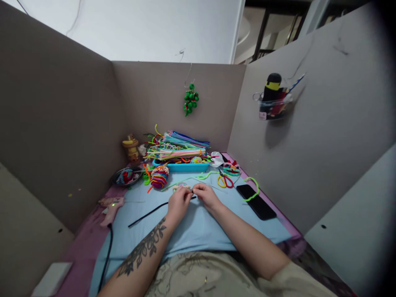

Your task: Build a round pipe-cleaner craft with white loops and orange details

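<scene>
My left hand (180, 202) and my right hand (208, 196) meet over the middle of the blue cloth, fingertips pinched together. Between them is a small black piece (193, 191), mostly hidden by the fingers; its kind is hard to make out. A long black pipe cleaner (148, 213) lies on the cloth and passes beneath my left hand, its other end showing between the wrists. Just beyond my left fingers sits a small pale, multicoloured item (182, 187), partly covered by that hand.
A blue tray (185, 167) heaped with coloured pipe cleaners stands at the back. Scissors (225, 181) and a black phone (256, 202) lie to the right. At left are a striped yarn-like ball (160, 177), a dark bowl (126, 176) and a corded pink glue gun (111, 209). Partitions enclose three sides.
</scene>
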Demonstrator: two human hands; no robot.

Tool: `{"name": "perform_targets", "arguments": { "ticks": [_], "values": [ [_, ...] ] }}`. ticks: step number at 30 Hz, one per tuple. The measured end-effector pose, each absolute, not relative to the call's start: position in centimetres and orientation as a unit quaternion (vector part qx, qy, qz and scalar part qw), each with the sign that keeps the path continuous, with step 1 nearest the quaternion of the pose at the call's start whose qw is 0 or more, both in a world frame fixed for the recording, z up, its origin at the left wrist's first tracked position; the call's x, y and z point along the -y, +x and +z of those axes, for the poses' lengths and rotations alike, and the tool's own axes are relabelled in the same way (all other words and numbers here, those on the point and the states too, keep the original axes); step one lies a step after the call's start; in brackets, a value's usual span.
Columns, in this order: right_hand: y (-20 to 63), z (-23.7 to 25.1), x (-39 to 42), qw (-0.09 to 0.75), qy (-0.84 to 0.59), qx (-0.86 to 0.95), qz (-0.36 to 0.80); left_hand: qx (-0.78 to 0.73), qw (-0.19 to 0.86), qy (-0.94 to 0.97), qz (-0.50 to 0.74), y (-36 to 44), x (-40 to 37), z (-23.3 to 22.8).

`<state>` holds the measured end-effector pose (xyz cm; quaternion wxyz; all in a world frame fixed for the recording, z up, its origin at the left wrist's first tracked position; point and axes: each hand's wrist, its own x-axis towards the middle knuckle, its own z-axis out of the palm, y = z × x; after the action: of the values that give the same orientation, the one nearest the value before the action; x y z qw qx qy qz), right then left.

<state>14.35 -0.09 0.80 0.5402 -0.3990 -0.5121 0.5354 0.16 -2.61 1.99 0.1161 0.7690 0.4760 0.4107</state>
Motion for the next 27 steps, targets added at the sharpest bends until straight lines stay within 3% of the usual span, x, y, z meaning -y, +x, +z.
{"name": "perform_targets", "arguments": {
  "ticks": [5, 10, 12, 15, 19, 23, 27],
  "values": [
    [13.3, 0.4, 0.1, 0.541, -0.341, 0.368, 0.675, -0.484, 0.102, 0.75, 0.439, 0.7, 2.8, 2.1],
    [13.8, 1.1, 0.3, 0.53, -0.347, 0.378, 0.676, -0.481, 0.084, 0.748, 0.45, 0.5, 2.9, 2.1],
    [14.5, 1.5, 0.3, 0.531, -0.372, 0.439, 0.622, -0.484, 0.078, 0.75, 0.444, 0.1, 2.8, 2.1],
    [15.7, 2.1, 0.3, 0.536, -0.401, 0.589, 0.453, -0.494, 0.046, 0.767, 0.406, -0.3, 2.7, 2.0],
    [16.6, 2.1, 0.5, 0.469, -0.394, 0.754, 0.237, -0.501, -0.014, 0.797, 0.337, -0.3, 2.4, 1.5],
    [16.5, 1.7, 0.4, 0.434, -0.392, 0.795, 0.162, -0.499, -0.026, 0.809, 0.309, -0.1, 2.4, 1.1],
    [16.3, 1.3, 0.1, 0.434, -0.392, 0.796, 0.157, -0.486, 0.027, 0.808, 0.332, -0.3, 2.5, 1.3]
  ]
}}
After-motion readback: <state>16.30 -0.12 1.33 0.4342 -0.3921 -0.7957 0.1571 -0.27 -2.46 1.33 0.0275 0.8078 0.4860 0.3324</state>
